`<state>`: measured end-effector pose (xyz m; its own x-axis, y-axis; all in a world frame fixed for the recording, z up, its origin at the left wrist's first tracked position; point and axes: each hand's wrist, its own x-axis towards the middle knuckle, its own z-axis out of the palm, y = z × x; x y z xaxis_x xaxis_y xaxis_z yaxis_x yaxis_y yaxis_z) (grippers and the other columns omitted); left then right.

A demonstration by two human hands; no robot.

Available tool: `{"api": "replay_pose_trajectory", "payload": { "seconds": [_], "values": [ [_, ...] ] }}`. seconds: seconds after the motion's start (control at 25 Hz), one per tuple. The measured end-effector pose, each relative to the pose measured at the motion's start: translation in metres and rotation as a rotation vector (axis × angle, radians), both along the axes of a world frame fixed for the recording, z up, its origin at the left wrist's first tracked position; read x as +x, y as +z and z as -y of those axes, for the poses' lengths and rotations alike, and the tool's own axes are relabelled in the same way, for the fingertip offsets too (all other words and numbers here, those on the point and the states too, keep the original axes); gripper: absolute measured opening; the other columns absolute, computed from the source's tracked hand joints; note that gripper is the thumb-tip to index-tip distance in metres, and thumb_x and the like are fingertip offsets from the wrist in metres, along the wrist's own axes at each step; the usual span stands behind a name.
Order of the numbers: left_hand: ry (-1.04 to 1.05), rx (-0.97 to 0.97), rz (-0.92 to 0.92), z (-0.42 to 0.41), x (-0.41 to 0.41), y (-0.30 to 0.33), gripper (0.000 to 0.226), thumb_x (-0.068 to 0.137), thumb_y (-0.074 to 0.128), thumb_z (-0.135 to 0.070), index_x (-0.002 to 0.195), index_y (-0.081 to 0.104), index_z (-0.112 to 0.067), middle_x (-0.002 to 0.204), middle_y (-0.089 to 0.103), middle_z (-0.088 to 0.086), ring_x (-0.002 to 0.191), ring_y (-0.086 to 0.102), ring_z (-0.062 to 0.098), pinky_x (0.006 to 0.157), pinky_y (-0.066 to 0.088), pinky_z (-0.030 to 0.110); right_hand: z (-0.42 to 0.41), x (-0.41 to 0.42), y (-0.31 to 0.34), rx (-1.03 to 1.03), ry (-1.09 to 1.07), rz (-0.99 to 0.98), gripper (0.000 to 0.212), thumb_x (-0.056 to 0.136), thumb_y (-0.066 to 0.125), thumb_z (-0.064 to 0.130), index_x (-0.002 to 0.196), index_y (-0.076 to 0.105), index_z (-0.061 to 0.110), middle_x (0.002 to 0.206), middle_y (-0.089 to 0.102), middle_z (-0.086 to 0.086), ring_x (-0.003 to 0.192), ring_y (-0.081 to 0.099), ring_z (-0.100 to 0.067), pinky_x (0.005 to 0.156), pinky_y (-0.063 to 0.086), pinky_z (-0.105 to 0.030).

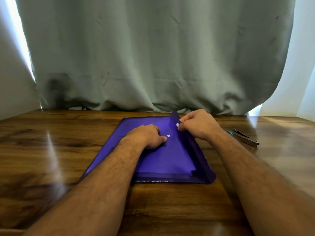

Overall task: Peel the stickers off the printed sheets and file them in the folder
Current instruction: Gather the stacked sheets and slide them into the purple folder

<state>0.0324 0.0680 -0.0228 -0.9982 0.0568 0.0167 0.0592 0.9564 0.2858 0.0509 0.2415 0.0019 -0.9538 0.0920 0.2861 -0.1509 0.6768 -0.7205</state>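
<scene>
Right hand (197,125) pinched the folder (136,121) flap (190,145); left hand (150,136) pressed the folder's face, grip released. Better to line up the snaps before pressing.

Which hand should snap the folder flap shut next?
Right, probably. The right hand already pinches the raised flap by its snap stud and need only fold it over. The left hand rests on the folder, holding it down beside the mating stud.

Purple translucent folder (153,164) flat on desk (51,150), right flap (196,150) raised and tilted. Pale sheets (170,160) inside. White snap (168,135) on body, another (177,124) on flap.
</scene>
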Motion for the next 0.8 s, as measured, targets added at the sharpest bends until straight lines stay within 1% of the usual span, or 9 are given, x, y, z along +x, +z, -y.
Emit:
{"api": "replay_pose_trajectory", "payload": {
  "seconds": [0.08,0.16,0.24,0.32,0.4,0.52,0.6,0.68,0.8],
  "values": [
    [-0.009,-0.023,-0.020,0.002,-0.003,-0.001,0.044,0.099,0.050,-0.041,0.142,0.050,-0.037,0.150,0.050,0.001,0.135,0.047,0.027,0.113,0.038,0.043,0.010,0.002,-0.004,0.163,0.037,0.012,0.013,0.080,0.072,0.020,0.090,0.079,0.019,0.094,0.075,0.002,0.097,0.067,-0.016,0.080,0.050,-0.024],
    [-0.019,-0.042,-0.024,0.003,-0.004,-0.002,0.042,0.100,0.047,-0.035,0.142,0.051,-0.037,0.150,0.050,0.002,0.134,0.048,0.028,0.112,0.039,0.043,0.014,0.002,-0.006,0.229,0.055,0.031,0.016,0.082,0.070,0.023,0.094,0.080,0.019,0.100,0.075,0.000,0.101,0.065,-0.017,0.087,0.051,-0.027],
    [-0.030,-0.065,-0.027,0.003,-0.003,-0.001,0.041,0.101,0.047,-0.034,0.141,0.052,-0.036,0.148,0.050,0.003,0.133,0.048,0.029,0.111,0.040,0.044,0.016,0.002,-0.008,0.277,0.086,0.072,0.020,0.082,0.068,0.024,0.095,0.080,0.014,0.101,0.075,-0.005,0.101,0.064,-0.023,0.091,0.052,-0.034],
    [-0.034,-0.067,-0.035,0.002,-0.001,-0.001,0.039,0.100,0.048,-0.035,0.139,0.053,-0.036,0.147,0.051,0.004,0.132,0.049,0.030,0.110,0.041,0.045,0.016,0.000,-0.012,0.297,0.104,0.100,0.023,0.080,0.068,0.024,0.095,0.079,0.010,0.096,0.075,-0.009,0.097,0.065,-0.026,0.086,0.054,-0.035],
    [-0.033,-0.059,-0.033,0.003,0.000,-0.001,0.039,0.100,0.049,-0.036,0.138,0.054,-0.036,0.147,0.051,0.004,0.132,0.049,0.030,0.110,0.041,0.045,0.016,-0.001,-0.015,0.311,0.110,0.098,0.023,0.079,0.068,0.024,0.096,0.079,0.012,0.097,0.075,-0.007,0.097,0.065,-0.024,0.084,0.054,-0.033],
    [-0.032,-0.060,-0.027,0.003,-0.002,-0.001,0.039,0.100,0.049,-0.036,0.139,0.054,-0.035,0.147,0.051,0.004,0.132,0.049,0.030,0.110,0.041,0.046,0.014,-0.001,-0.015,0.351,0.154,0.108,0.028,0.083,0.072,0.029,0.110,0.077,0.024,0.116,0.072,0.005,0.111,0.061,-0.014,0.087,0.044,-0.022],
    [-0.032,-0.060,-0.027,0.003,-0.002,-0.002,0.040,0.100,0.049,-0.035,0.140,0.053,-0.035,0.147,0.051,0.005,0.132,0.049,0.030,0.110,0.042,0.046,0.015,-0.001,-0.016,0.390,0.192,0.097,0.027,0.088,0.068,0.032,0.113,0.076,0.026,0.119,0.071,0.006,0.116,0.059,-0.013,0.092,0.043,-0.021],
    [-0.034,-0.059,-0.027,0.003,-0.002,-0.002,0.041,0.100,0.049,-0.035,0.140,0.052,-0.034,0.147,0.052,0.004,0.132,0.049,0.030,0.110,0.042,0.046,0.014,-0.004,-0.018,0.436,0.201,0.067,0.026,0.093,0.060,0.024,0.113,0.076,0.023,0.119,0.072,0.002,0.115,0.061,-0.017,0.095,0.045,-0.022],
    [-0.043,-0.064,-0.040,0.003,-0.002,-0.002,0.038,0.100,0.049,-0.034,0.137,0.056,-0.033,0.144,0.054,0.004,0.130,0.051,0.029,0.109,0.042,0.045,0.012,-0.006,-0.018,0.553,0.184,0.025,0.042,0.089,0.053,0.005,0.117,0.073,0.029,0.120,0.071,0.004,0.112,0.061,-0.016,0.086,0.041,-0.016]
  ]
}}
